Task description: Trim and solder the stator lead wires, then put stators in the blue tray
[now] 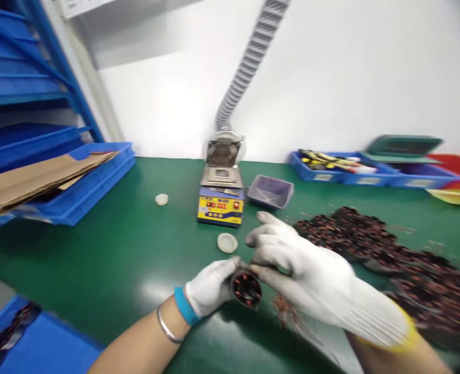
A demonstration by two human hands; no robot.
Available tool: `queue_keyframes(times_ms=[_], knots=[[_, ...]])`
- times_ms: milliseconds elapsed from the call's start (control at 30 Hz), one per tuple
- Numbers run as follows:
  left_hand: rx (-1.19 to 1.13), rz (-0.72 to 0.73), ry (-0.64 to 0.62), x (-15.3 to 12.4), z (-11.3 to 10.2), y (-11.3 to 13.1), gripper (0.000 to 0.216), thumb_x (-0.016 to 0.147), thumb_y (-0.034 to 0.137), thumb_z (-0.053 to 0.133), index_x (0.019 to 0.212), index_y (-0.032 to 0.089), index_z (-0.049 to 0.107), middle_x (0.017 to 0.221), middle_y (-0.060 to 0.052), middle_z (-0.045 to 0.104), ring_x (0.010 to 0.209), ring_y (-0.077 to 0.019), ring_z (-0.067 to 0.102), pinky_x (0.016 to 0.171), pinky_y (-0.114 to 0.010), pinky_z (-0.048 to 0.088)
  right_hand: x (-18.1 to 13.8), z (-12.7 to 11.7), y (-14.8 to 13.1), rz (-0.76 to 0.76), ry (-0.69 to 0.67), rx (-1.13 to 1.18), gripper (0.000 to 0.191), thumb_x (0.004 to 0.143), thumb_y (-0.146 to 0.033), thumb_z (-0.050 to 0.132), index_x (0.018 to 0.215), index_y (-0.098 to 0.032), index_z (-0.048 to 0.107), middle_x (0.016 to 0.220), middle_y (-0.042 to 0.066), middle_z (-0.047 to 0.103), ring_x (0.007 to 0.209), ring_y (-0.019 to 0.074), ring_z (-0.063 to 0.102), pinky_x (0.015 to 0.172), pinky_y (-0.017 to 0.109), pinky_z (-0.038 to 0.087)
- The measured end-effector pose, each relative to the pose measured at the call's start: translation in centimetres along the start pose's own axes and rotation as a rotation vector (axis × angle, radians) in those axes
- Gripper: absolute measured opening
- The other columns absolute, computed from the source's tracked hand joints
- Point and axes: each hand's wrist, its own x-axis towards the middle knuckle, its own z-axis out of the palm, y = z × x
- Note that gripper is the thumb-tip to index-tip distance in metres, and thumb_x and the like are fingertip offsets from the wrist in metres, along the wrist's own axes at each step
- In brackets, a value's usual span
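Observation:
Both my hands wear white gloves. My left hand (210,288) is closed around a small round motor stator (247,289) with copper windings, held just above the green table (108,259). My right hand (300,265) pinches the top of the same stator with thumb and fingers, the other fingers spread. Thin copper wire ends (288,314) hang below the stator. A large heap of similar stators (389,259) lies to the right of my hands.
A solder pot with a yellow and blue front (221,200) stands behind my hands under a grey extraction hose (249,62). A small grey tray (271,191), two white caps (227,242), blue bins (77,187) with cardboard and tool bins (331,166) surround the area.

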Motion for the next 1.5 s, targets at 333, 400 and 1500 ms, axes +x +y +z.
queue_keyframes(times_ms=[333, 400, 1500], knots=[[-0.091, -0.095, 0.233, 0.3, 0.5, 0.1, 0.058, 0.08, 0.066, 0.04, 0.063, 0.013, 0.056, 0.046, -0.002, 0.052, 0.029, -0.0053, 0.034, 0.032, -0.018, 0.015, 0.3, 1.1, 2.7, 0.383, 0.176, 0.304, 0.021, 0.083, -0.021, 0.052, 0.063, -0.019, 0.05, 0.086, 0.005, 0.066, 0.085, 0.0191, 0.063, 0.071, 0.032, 0.052], [-0.198, -0.057, 0.298, 0.3, 0.5, 0.5, 0.058, 0.082, 0.065, 0.038, 0.066, 0.012, 0.057, 0.049, -0.003, 0.054, 0.029, -0.0047, 0.033, 0.032, -0.018, 0.016, 0.4, 1.4, 2.7, 0.339, 0.308, 0.204, 0.018, 0.083, -0.022, 0.053, 0.065, -0.019, 0.052, 0.085, 0.006, 0.066, 0.085, 0.0194, 0.063, 0.074, 0.034, 0.052], [-0.11, -0.036, 0.094, 0.2, 0.0, 0.6, 0.036, 0.065, 0.048, 0.072, 0.075, 0.016, 0.059, 0.062, 0.001, 0.058, 0.055, -0.0131, 0.053, 0.058, -0.027, 0.045, 0.7, 4.1, -1.1, 0.057, 0.224, 0.129, 0.009, 0.082, -0.013, 0.046, 0.083, -0.021, 0.051, 0.089, 0.007, 0.064, 0.097, 0.0222, 0.059, 0.098, 0.05, 0.043]])
